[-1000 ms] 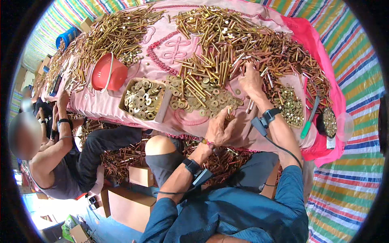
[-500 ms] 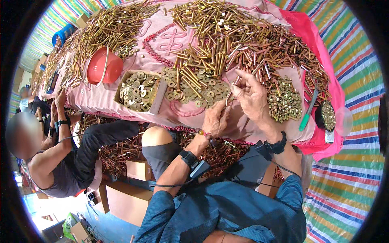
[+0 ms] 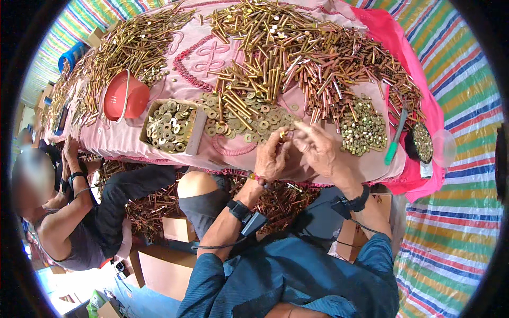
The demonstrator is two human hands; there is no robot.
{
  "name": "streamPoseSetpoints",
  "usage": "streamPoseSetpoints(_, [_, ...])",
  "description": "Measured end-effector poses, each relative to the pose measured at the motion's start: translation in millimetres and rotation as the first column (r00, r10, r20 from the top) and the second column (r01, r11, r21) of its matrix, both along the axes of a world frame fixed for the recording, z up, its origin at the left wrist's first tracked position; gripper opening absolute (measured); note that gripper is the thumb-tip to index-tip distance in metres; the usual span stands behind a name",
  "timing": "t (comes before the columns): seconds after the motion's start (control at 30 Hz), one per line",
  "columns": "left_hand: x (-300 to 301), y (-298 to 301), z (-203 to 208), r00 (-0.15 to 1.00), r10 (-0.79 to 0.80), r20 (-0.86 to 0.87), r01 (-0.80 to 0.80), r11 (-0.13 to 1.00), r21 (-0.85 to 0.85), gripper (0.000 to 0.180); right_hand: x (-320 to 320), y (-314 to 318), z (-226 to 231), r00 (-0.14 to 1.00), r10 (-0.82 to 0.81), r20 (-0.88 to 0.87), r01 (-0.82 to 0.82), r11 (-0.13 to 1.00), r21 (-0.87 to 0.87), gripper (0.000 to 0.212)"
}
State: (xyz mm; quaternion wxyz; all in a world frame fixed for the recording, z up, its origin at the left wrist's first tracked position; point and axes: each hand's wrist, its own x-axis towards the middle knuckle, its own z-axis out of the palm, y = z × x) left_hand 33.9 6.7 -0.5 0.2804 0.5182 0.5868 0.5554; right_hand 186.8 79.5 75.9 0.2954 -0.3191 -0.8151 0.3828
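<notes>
Right hand (image 3: pixel 321 151) dropped toward the worktop (image 3: pixel 119 139) edge, grip unclear; left hand (image 3: pixel 271 160) pinches a fastener (image 3: pixel 282 134); handling it likely needs steadiness.

My left hand (image 3: pixel 270 160) is palm inward, thumb and index fingertips pinched, remaining fingers curled; my right hand (image 3: pixel 320 151) sits just beside it, fingers parted, index extended towards the left fingertips; left forearm (image 3: pixel 220 231) and right forearm (image 3: pixel 375 214) converge upward
</notes>
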Motion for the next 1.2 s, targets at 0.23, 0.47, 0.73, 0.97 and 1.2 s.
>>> streamPoseSetpoints(0.23, [1.1,0.4,-1.4,0.998,0.013,0.066,-0.009,0.998,-0.054,0.013,79.1,25.2,-14.0,0.891,-0.414,0.187,0.383,0.906,0.183,0.014])
streamPoseSetpoints(0.47, [1.9,4.6,-11.2,0.999,0.019,0.051,-0.020,0.999,0.030,0.011,101.2,20.0,-2.7,0.815,-0.466,0.343,0.381,0.878,0.289,0.017])
streamPoseSetpoints(0.73, [4.1,3.4,-2.9,0.997,0.028,0.072,-0.029,0.999,0.018,0.008,109.2,21.2,-25.6,0.794,-0.350,0.497,0.198,0.922,0.332,0.018])
streamPoseSetpoints(0.97, [2.5,3.9,-2.3,1.000,0.011,0.015,-0.011,1.000,-0.013,0.006,96.0,24.6,-25.7,0.824,-0.312,0.473,0.172,0.933,0.316,0.024])
streamPoseSetpoints(1.2, [4.0,5.7,-2.5,0.998,-0.008,-0.068,0.011,0.999,0.038,0.005,34.3,22.8,-12.3,0.989,-0.131,-0.069,0.120,0.983,-0.136,0.017])
